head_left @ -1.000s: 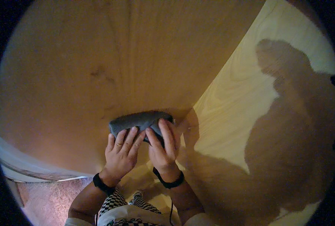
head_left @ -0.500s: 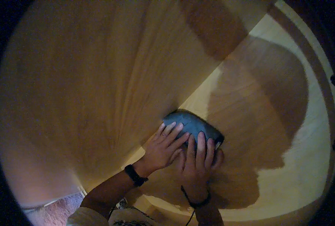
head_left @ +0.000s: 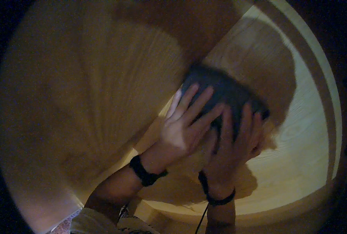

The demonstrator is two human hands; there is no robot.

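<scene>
A dark blue-grey, soft-looking flat item, perhaps a pouch (head_left: 232,87), lies under the fingers of both hands and is slightly blurred. My left hand (head_left: 185,121) covers its left part with fingers stretched and spread over the top. Beside it, my right hand (head_left: 234,138) rests on the right part, fingers bent over the near edge. Both thumbs are low and close together, partly hidden in shadow. Each wrist wears a black band; a thin dark cord hangs near the right one.
A pale wooden surface (head_left: 302,156) with a curved rim and a darker band (head_left: 318,78) lies to the right. On the left spreads a broad wooden panel (head_left: 83,105), its straight edge running diagonally. Shadows fall across both. Some textured floor shows at lower left.
Both hands and the blue-grey item have moved up and to the right in the picture and look larger. The shadows have shifted, and the item is darker and blurrier.
</scene>
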